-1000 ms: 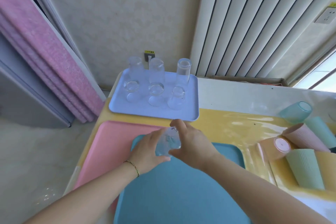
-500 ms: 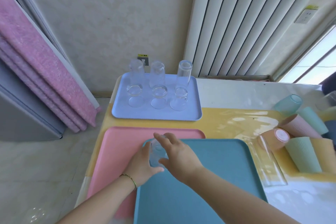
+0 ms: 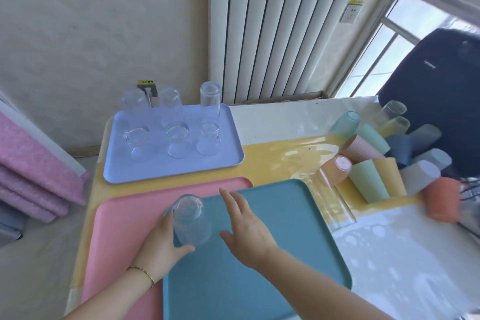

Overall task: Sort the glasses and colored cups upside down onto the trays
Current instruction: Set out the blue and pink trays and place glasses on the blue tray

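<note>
- Clear glass [image 3: 191, 221]: stands, apparently base-up, on the far-left corner of the teal tray [image 3: 298, 205]. The left hand [image 3: 158, 244] curls round its lower wall, thumb on the near side.
- Right hand [image 3: 246, 223]: just right of the grip, fingers straight and spread, holding nothing. Whether it touches the tray, cannot tell.
- Handling, judged: rigid, smooth, probably slick, brittle, and light enough for one hand. Take the mid-wall, not the rim, and set it down softly.
- Well right of the grip, off the tray: a glass on its side [image 3: 333, 205], liable to roll. Ribbed coloured cups [image 3: 368, 179] lie past it and are likely more forgiving.
- Beyond the grip: lavender tray [image 3: 155, 169] with six inverted glasses [image 3: 176, 135].
</note>
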